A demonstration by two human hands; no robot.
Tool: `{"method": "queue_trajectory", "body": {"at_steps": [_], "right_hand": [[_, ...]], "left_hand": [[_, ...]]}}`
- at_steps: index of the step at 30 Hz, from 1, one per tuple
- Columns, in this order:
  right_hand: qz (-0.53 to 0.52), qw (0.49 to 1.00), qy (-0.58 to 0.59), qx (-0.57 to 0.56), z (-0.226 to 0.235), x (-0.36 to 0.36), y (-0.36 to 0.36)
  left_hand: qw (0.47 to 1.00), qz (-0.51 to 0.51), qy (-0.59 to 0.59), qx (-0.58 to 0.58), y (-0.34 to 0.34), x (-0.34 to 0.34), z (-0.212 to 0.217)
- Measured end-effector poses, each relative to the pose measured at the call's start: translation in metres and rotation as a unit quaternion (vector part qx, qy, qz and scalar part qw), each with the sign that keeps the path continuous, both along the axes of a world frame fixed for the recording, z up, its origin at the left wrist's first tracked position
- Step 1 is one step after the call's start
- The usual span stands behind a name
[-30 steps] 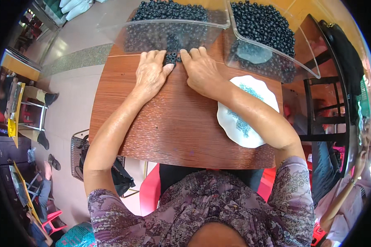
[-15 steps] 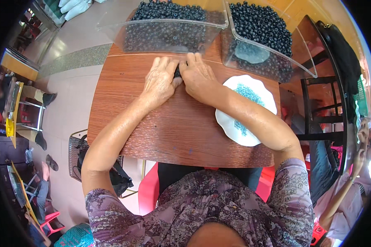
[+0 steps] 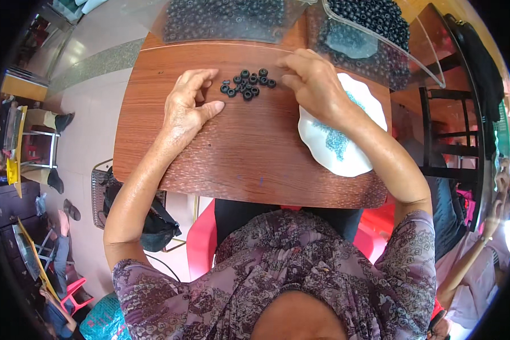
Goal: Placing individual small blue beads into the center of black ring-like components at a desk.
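Observation:
A small cluster of black beads [image 3: 246, 86] lies loose on the brown wooden table, between my two hands. To its left my left hand [image 3: 188, 101] rests on the tabletop, thumb and fingers apart, holding nothing. On the other side my right hand [image 3: 313, 79] is raised a little, slightly blurred, its fingers loosely bent and apart with nothing visible in them. Under my right forearm sits a white scalloped plate [image 3: 317, 148] with small teal beads [image 3: 337, 140] on it; the forearm hides part of it.
Two clear plastic bins full of black beads, one at the far middle [image 3: 224, 22] and one at the far right [image 3: 374, 34], border the table [image 3: 221, 164]. A dark bag [image 3: 158, 226] hangs by the left edge. A black chair frame [image 3: 453, 133] stands at right; other people sit nearby.
My hands were together over the beads and have since moved apart, left and right, uncovering the cluster. The whole view has tilted, so the bins and plate sit higher in it.

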State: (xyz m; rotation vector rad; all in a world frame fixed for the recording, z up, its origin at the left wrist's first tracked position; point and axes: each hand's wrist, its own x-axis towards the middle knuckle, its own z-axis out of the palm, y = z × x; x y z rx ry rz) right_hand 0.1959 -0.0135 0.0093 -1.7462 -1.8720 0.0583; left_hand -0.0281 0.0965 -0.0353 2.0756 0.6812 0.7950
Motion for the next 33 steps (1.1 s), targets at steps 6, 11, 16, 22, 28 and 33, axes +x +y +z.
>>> {"method": "queue_trajectory", "body": {"at_steps": [6, 11, 16, 22, 28, 33], "right_hand": [[0.038, 0.997, 0.052, 0.031, 0.004, -0.004, -0.019], [0.033, 0.996, 0.074, 0.021, 0.01, -0.009, -0.032], [0.03, 0.996, 0.082, 0.013, 0.009, -0.009, -0.036], [0.043, 0.995, 0.087, 0.015, 0.01, -0.013, -0.038], [0.056, 0.993, 0.102, 0.022, 0.005, -0.018, -0.039], [0.064, 0.989, 0.131, 0.016, 0.004, -0.027, -0.037]], "left_hand": [[0.998, 0.045, 0.02, 0.042, -0.001, 0.005, 0.0], [0.992, 0.014, 0.026, 0.12, -0.003, 0.009, 0.002], [0.98, -0.007, 0.067, 0.186, -0.003, 0.009, 0.001], [0.964, 0.019, 0.085, 0.251, -0.003, 0.007, 0.0], [0.939, 0.033, 0.14, 0.313, -0.006, 0.004, -0.002], [0.997, 0.052, 0.02, -0.051, -0.017, -0.003, 0.004]]}}
